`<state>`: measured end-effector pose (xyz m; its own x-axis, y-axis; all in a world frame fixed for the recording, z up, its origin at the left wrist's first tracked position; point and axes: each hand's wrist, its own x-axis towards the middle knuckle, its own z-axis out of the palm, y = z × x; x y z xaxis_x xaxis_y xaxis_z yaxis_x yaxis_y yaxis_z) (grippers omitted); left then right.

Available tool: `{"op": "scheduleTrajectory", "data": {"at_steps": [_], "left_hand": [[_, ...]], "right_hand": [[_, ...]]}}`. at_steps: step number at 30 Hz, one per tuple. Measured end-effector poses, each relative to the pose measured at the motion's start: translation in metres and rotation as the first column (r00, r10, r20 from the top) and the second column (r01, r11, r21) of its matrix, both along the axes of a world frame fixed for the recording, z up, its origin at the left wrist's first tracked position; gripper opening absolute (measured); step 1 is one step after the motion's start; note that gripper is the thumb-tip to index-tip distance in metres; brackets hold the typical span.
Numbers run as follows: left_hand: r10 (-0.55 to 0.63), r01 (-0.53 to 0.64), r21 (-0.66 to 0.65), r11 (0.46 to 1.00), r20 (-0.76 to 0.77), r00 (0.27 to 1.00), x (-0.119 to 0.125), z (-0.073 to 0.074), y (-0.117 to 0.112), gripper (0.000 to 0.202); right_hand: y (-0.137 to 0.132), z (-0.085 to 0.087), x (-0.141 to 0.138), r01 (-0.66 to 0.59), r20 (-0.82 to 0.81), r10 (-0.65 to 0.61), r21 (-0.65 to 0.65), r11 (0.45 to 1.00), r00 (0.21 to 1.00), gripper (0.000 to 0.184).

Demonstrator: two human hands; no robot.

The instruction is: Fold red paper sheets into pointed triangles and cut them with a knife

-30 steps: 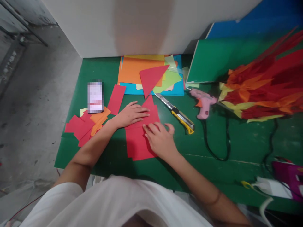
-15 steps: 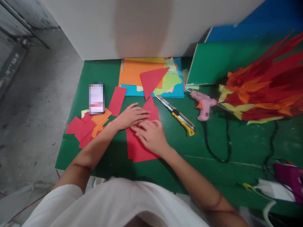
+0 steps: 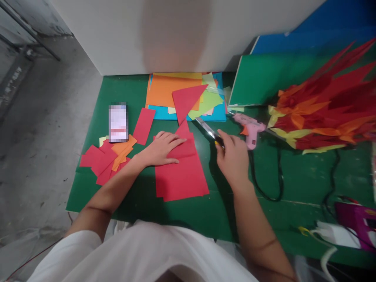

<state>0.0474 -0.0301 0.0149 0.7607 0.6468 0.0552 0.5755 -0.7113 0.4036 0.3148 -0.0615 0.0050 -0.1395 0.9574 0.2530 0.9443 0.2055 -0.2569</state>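
Note:
Flat and spread, my left hand (image 3: 163, 149) rests on the upper left of the red paper sheets (image 3: 182, 176). My right hand (image 3: 234, 158) is closed around a box cutter (image 3: 208, 129), whose metal end points up and left; its yellow handle is mostly hidden by my fingers. A red paper triangle (image 3: 188, 100) lies just beyond the sheets, over a stack of orange paper (image 3: 173, 92) and other coloured paper. Left of the sheets lies a small red paper rectangle (image 3: 144, 126).
A phone (image 3: 118, 123) lies at left by red and orange paper scraps (image 3: 102, 160). Right of my right hand are a pink glue gun (image 3: 249, 127) with a black cord and a red-orange paper flame shape (image 3: 326, 109). A white panel (image 3: 176, 35) stands behind.
My right hand has left the red sheets, moved right and taken hold of the box cutter. My left hand stays on the paper.

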Motion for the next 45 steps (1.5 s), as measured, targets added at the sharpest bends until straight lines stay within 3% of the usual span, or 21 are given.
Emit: {"op": "scheduleTrajectory", "data": {"at_steps": [7, 12, 16, 20, 27, 45], "left_hand": [[-0.021, 0.026, -0.049, 0.998, 0.099, 0.995, -0.003, -0.001, 0.001, 0.054], [-0.048, 0.048, 0.004, 0.999, 0.094, 0.994, -0.005, -0.005, 0.003, 0.048], [-0.118, 0.117, 0.019, 0.993, 0.058, 0.991, -0.005, -0.006, 0.007, 0.047], [-0.071, 0.072, -0.006, 0.997, 0.073, 0.995, -0.004, -0.010, 0.008, 0.037], [-0.088, 0.087, 0.024, 0.996, 0.040, 0.995, -0.004, -0.017, 0.007, 0.045], [-0.054, 0.054, 0.028, 0.998, 0.024, 0.998, -0.002, -0.016, 0.006, 0.044]], "right_hand": [[-0.008, 0.004, 0.008, -0.271, -0.042, 0.268, -0.059, 0.961, 0.962, 0.042], [-0.006, 0.003, 0.008, -0.328, 0.003, 0.330, -0.123, 0.937, 0.944, 0.044], [-0.005, 0.005, 0.006, -0.375, -0.048, 0.372, -0.138, 0.917, 0.927, 0.033], [-0.003, 0.003, 0.004, -0.378, -0.073, 0.372, -0.102, 0.920, 0.925, 0.027], [-0.001, -0.003, 0.012, -0.397, -0.063, 0.393, -0.101, 0.912, 0.918, 0.034], [-0.005, -0.006, 0.026, -0.442, -0.069, 0.437, -0.106, 0.890, 0.897, 0.039]]}}
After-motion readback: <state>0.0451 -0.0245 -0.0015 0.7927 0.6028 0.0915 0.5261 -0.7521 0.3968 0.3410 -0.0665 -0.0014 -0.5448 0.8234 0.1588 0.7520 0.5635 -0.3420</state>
